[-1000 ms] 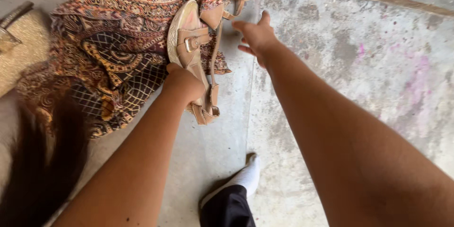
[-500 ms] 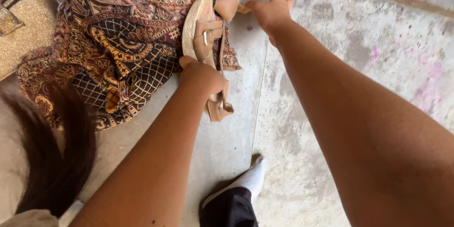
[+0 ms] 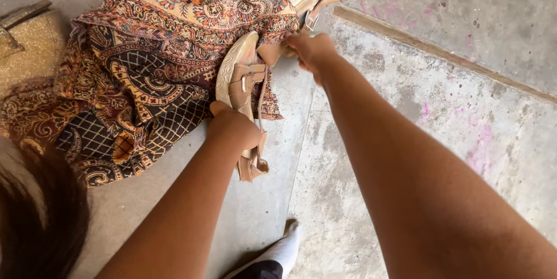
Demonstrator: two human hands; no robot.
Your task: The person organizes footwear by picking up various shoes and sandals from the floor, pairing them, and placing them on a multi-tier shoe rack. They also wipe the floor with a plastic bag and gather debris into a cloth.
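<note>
On the concrete floor (image 3: 464, 139), beside the patterned cloth (image 3: 145, 81), our left hand (image 3: 235, 128) is closed around 1 tan sandal (image 3: 241, 76), steadying it on edge, while our right hand (image 3: 310, 49) pinches its strap (image 3: 272, 52).

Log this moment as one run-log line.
left hand: grips tan sandal | right hand: pinches its strap | under: patterned cloth

Light: bright, even daylight on the concrete floor (image 3: 441, 110).
Shadows: soft, darkest at 6 o'clock.
Focus: hair (image 3: 35, 221) at 8 o'clock was blurred.
Glare: none.
</note>
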